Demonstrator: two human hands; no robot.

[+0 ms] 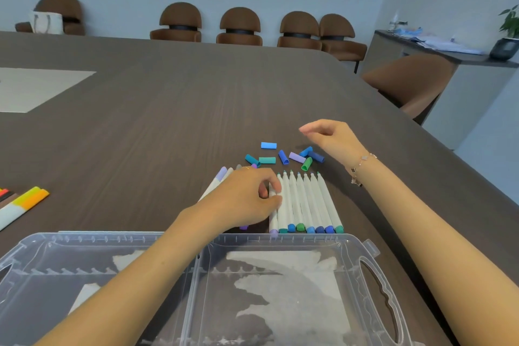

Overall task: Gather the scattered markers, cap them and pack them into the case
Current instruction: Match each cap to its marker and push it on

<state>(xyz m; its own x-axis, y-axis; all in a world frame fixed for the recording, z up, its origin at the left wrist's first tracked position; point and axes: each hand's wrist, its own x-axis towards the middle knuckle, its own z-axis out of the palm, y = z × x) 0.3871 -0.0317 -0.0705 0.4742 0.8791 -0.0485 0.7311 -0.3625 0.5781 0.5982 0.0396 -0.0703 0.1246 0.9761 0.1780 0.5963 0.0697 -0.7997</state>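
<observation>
A row of several white uncapped markers lies side by side on the dark table, tips pointing away. My left hand pinches the leftmost marker of that row between thumb and fingers. Under and left of that hand lie a few capped markers with lilac caps. Several loose caps in blue, teal, green and lilac are scattered just beyond the marker tips. My right hand hovers above the right end of the caps, fingers loosely curled, holding nothing. The clear plastic case lies open at the near edge.
More capped markers with yellow, orange and red caps lie at the left edge. A pale mat sits on the far left of the table. Brown chairs line the far side, and one chair stands at the right.
</observation>
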